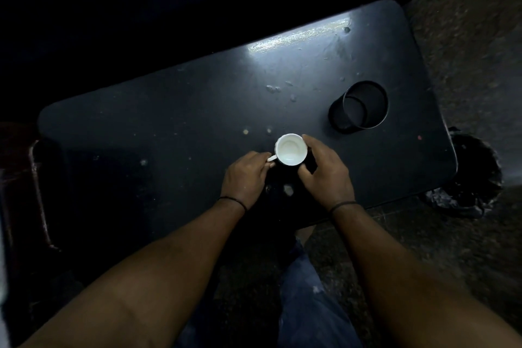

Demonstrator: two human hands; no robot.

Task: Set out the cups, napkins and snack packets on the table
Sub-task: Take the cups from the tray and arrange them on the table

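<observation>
left hand [245,175] grip pinches white cup [291,149] handle | right hand [324,169] cups its side | black holder [358,107] well apart

One head view, looking steeply down from above the near edge of the dark table [169,127], fairly close in.
</observation>
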